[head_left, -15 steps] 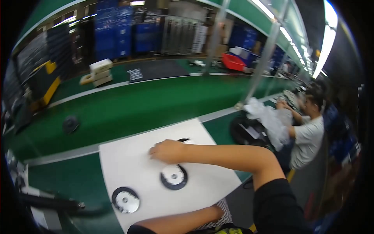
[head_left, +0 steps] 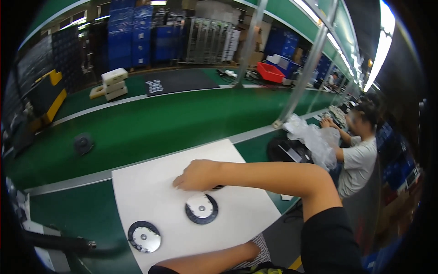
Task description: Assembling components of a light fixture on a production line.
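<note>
A black-and-silver disc [head_left: 201,214] is laid flat on the near side of the right hand [head_left: 197,176]; a similar second disc [head_left: 148,244] is placed farther left. A dark piece [head_left: 219,187] is mostly covered by this hand.

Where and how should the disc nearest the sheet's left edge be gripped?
Probably best: come straight down over the disc and pinch opposite sides of its rim. It is round and lies flat on the sheet, so the edge seems the surest hold. The central hub looks small for a pinch.
</note>
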Tool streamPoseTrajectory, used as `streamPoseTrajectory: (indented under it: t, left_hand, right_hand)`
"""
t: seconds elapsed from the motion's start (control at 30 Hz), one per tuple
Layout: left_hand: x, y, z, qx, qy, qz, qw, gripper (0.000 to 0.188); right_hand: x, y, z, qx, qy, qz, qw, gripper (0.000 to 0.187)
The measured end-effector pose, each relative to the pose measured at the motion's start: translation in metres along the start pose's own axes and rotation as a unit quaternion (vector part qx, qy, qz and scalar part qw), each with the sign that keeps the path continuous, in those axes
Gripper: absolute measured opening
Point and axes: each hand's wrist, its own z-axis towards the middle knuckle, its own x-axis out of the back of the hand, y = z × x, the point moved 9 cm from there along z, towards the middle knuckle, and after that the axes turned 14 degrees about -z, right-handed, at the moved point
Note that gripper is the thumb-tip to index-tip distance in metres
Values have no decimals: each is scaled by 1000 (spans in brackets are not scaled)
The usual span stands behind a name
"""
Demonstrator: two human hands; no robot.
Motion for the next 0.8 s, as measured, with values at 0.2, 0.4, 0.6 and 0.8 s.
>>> streamPoseTrajectory:
  t: [0.2,0.4,0.6,0.8]
  left_hand:
    - [-26,-34,30,57,67,-53,995,29]
    - [-33,-47,46,60,108,-96,988,31]
    - [-58,-57,52,37,128,-112,985,33]
    - [-48,-28,102,5,136,-113,984,36]
  right_hand:
    - [21,53,11,-78,35,-14,996,28]
    - [19,135,53,-174,123,10,977,29]
    - [7,194,60,-325,66,46,942,31]
    - [-4,212,56,-381,-9,35,924,32]
